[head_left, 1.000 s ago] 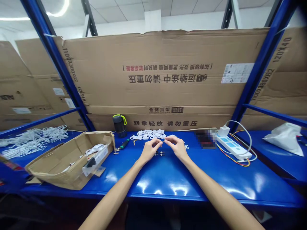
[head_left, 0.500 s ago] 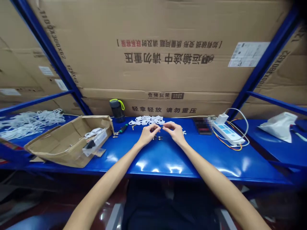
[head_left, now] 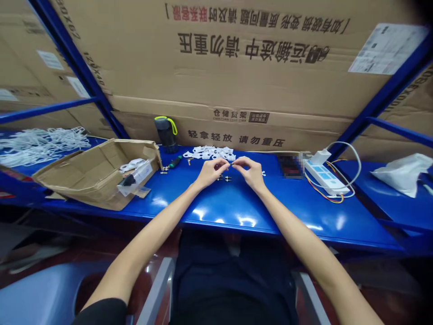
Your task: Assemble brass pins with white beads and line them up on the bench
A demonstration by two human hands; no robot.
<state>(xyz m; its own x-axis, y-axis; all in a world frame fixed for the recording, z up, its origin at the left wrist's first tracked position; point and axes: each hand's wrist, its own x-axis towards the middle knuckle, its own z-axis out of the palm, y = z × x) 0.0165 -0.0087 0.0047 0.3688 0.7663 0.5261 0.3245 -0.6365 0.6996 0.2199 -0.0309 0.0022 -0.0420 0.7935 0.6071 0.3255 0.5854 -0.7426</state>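
Observation:
My left hand (head_left: pixel 213 172) and my right hand (head_left: pixel 249 171) face each other over the blue table, each closed in a pinch. Between the fingertips a small dark piece (head_left: pixel 231 164) just shows; its kind is too small to make out. Right below the hands lie several small dark-tipped metal parts (head_left: pixel 226 178) on the tabletop. Behind the hands is a pile of white plastic pieces (head_left: pixel 206 152), some with ring-shaped ends. A few small white bits (head_left: pixel 263 173) lie beside my right hand.
An open cardboard box (head_left: pixel 91 180) with white parts stands left. Near it are a green-handled screwdriver (head_left: pixel 175 162), small brass-coloured parts (head_left: pixel 164 170) and a dark bottle (head_left: pixel 166 135). Right are a dark, partly blurred object (head_left: pixel 290 165) and a power strip (head_left: pixel 326 177) with cables.
The camera view has tilted down, so the table and box sit higher in the picture. The fingertips are slightly farther apart; both hands remain pinched at about the same place over the table.

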